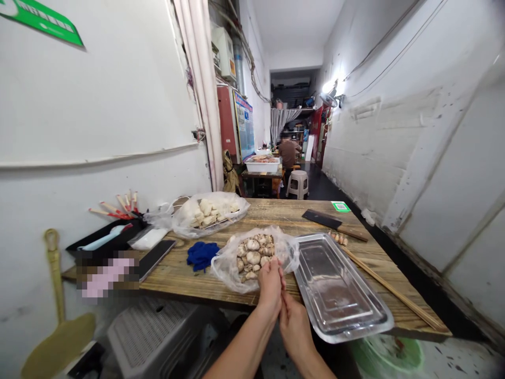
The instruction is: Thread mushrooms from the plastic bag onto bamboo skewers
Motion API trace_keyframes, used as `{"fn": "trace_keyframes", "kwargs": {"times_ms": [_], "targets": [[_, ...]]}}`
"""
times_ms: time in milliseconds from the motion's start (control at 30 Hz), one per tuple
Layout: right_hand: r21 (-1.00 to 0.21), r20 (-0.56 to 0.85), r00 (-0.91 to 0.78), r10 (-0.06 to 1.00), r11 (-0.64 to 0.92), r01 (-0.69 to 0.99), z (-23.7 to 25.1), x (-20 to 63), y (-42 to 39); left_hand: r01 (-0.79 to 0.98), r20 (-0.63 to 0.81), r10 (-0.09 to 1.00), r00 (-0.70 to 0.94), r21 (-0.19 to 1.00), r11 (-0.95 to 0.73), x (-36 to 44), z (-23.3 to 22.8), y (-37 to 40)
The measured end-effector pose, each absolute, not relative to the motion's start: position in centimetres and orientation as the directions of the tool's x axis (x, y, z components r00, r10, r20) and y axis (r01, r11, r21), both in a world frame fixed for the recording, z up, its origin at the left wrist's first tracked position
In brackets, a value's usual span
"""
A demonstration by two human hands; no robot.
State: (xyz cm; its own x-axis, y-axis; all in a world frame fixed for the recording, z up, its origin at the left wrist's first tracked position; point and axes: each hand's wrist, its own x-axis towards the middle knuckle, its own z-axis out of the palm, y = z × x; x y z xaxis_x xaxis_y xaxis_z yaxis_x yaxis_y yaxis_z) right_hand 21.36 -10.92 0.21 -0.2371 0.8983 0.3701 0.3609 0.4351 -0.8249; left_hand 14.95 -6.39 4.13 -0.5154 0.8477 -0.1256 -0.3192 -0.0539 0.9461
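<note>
— What is seen nearest?
— The left hand (270, 287) and right hand (294, 322) are pressed together at the table's (185, 276) near edge. The fingers are bunched; what is pinched cannot be told.
— And the mushrooms?
— A bag of mushrooms (252, 253) is laid just beyond the hands, a steel tray (335, 287) beside it.
— Further off?
— A blue cloth (202, 254), skewers (390, 288) and a cleaver (329, 222) are seen, then a second bag (209, 213). A seated person (289, 152) is glimpsed far back.
</note>
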Motion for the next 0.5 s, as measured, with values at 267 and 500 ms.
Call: {"fn": "trace_keyframes", "kwargs": {"times_ms": [267,500], "targets": [[-0.803,0.376,-0.244,0.894,0.446,0.395,0.10,21.24,-10.94,-0.350,-0.135,0.864,-0.485,0.935,-0.050,14.74,4.21,-6.32],[-0.812,0.379,-0.224,0.898,0.439,0.384,0.22,21.21,-11.11,-0.362,-0.138,0.869,-0.475,0.931,-0.050,14.52,4.20,-6.41]]}}
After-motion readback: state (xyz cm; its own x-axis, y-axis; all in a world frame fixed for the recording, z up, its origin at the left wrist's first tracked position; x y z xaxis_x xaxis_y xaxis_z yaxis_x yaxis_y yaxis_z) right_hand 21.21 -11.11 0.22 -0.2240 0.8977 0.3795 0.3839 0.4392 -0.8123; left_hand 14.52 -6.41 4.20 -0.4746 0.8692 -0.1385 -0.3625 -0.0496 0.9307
